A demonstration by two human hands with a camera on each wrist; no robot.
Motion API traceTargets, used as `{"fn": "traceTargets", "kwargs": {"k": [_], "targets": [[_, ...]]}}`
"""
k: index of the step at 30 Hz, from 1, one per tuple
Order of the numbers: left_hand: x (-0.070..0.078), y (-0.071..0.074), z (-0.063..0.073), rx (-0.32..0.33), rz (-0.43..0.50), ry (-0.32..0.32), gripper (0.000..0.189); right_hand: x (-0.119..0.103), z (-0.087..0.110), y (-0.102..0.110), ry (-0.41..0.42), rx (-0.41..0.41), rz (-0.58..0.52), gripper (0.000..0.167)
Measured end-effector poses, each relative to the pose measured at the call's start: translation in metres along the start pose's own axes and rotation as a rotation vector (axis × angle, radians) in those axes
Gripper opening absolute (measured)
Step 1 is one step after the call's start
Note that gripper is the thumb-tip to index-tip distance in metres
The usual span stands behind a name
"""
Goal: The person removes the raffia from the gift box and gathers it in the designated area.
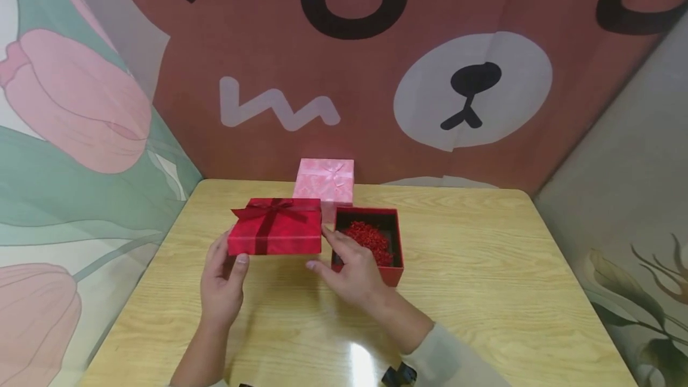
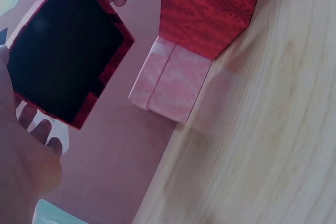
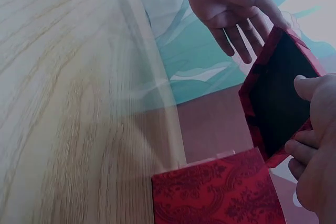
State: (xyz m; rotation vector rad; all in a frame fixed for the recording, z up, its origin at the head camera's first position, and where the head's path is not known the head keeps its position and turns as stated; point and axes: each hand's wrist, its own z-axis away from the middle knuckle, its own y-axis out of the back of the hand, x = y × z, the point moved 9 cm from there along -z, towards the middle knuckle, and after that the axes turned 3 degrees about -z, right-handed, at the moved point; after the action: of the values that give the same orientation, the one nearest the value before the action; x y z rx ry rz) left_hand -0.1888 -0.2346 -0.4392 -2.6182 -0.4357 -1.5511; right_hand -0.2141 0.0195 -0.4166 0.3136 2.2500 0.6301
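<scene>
A red gift box lid point(image 1: 275, 237) with a dark red ribbon bow is held up above the table, its black inside point(image 2: 65, 45) showing in both wrist views. My left hand point(image 1: 223, 282) holds the lid's left side, thumb at the front edge. At the right edge, my right hand point(image 1: 352, 267) pinches the lid's wall, its thumb point(image 3: 307, 85) over the inside. Just right of the lid stands the red box base point(image 1: 395, 276), open at the top, with red shredded paper point(image 1: 371, 240) in it. The right hand partly covers that base in the head view.
A closed pink gift box point(image 1: 325, 178) with a bow stands behind the red lid and base. The wooden table point(image 1: 473, 291) meets a wall with a printed bear point(image 1: 365, 76) at the back. Patterned side walls flank it. A small black object point(image 1: 399, 374) shows at the bottom edge.
</scene>
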Motion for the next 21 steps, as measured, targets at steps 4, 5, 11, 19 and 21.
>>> {"fn": "traceTargets", "kwargs": {"k": [4, 5, 11, 19, 21], "targets": [[0.003, 0.008, 0.0, 0.033, 0.013, -0.021, 0.052, -0.004, -0.002, -0.007, 0.016, -0.011, -0.009, 0.07], [0.003, 0.01, 0.0, 0.042, 0.011, -0.015, 0.052, -0.006, -0.003, -0.008, 0.024, -0.013, -0.011, 0.07], [-0.002, 0.024, 0.001, 0.085, -0.077, 0.048, 0.053, -0.009, -0.006, -0.021, -0.012, -0.055, -0.025, 0.072], [-0.013, 0.038, -0.001, 0.073, -0.163, 0.12, 0.055, -0.01, -0.005, -0.037, -0.072, -0.122, -0.057, 0.076], [-0.015, 0.043, 0.0, 0.088, -0.143, 0.146, 0.055, -0.01, -0.005, -0.042, -0.091, -0.143, -0.062, 0.08]]}}
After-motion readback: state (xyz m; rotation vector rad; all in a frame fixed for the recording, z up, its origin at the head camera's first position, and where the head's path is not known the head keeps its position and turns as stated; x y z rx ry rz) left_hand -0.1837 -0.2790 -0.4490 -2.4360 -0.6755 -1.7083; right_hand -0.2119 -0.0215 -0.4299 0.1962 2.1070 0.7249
